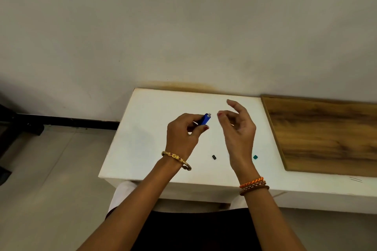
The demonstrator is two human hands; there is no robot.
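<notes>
My left hand (183, 132) grips a small blue stick-shaped object (205, 119) with a white tip that points up and to the right. It is held above the white table (142, 138). My right hand (238, 128) hovers just right of that tip, fingers loosely curled and apart, holding nothing. A small black piece (214, 157) lies on the table below and between the hands. A small teal piece (255, 156) lies on the table to the right of my right wrist.
A wooden board (326, 134) lies on the table's right part, against the wall. The table's back edge meets a pale wall. Tiled floor and a dark baseboard (61, 121) are to the left. My lap sits under the front edge.
</notes>
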